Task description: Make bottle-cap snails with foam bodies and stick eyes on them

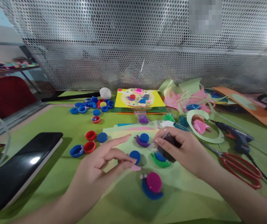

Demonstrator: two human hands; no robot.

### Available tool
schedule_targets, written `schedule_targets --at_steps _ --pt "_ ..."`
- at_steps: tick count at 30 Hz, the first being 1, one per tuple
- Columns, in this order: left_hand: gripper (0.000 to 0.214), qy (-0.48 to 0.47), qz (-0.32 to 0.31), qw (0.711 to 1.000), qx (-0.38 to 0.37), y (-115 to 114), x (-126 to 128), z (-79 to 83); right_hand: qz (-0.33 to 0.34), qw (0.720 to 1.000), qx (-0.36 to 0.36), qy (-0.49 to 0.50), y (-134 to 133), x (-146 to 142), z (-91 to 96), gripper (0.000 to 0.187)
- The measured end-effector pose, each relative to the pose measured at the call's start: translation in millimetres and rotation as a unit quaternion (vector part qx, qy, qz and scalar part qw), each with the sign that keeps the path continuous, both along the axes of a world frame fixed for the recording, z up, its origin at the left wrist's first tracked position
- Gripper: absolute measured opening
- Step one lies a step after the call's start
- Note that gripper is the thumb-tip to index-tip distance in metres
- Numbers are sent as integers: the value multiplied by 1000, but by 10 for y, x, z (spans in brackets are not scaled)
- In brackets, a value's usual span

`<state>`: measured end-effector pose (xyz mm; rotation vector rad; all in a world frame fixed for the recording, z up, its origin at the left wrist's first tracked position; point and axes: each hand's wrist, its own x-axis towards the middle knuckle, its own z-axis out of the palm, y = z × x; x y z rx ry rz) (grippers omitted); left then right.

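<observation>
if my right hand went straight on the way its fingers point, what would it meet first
Likely the purple piece with a blue cap, just ahead of the right hand and its dark packet; depth is unclear, so it might pass above.

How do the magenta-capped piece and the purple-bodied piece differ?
The magenta-capped piece has a blue body; the purple-bodied piece has a blue cap.
White beads sit beside the magenta-capped piece's cap; the purple-bodied piece shows none.
Both pair a round cap with a curved body.
</observation>
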<state>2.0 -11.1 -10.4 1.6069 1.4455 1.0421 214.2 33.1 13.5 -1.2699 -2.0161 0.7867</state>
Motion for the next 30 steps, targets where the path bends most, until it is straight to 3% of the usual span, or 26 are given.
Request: schedule_targets --at_steps 3,7,11,14,17,20,23,25,28,30 --pt "30 2 -18 1000 19 -2 5 20 12 1000 4 -12 -19 -11 -3 16" --pt "30 -47 -52 997 24 -14 5 28 -82 991 67 -86 107 83 -82 20" --pt "29 -52 -43 997 43 -5 2 15 -163 937 216 -219 276 186 -191 26" --pt "13 43 -34 993 108 -8 7 20 -98 927 304 -195 180 120 -189 19" --pt "10 139 -52 967 205 -48 -3 40 43 960 254 -114 -95 -47 -141 12" --pt "18 219 -74 925 302 -104 -72 51 115 976 181 -36 -324 -192 -144 7" --pt "29 312 -121 889 311 -143 -199 23 117 977 179 -17 -385 -251 -207 9" --pt "34 324 -152 885 297 -159 -276 -24 100 975 195 -24 -368 -253 -248 10" --pt "32 308 -145 897 281 -203 -318 -117 90 973 209 -37 -346 -241 -264 10" --pt "29 261 -115 930 230 -269 -286 -177 90 972 212 -42 -352 -237 -247 9"
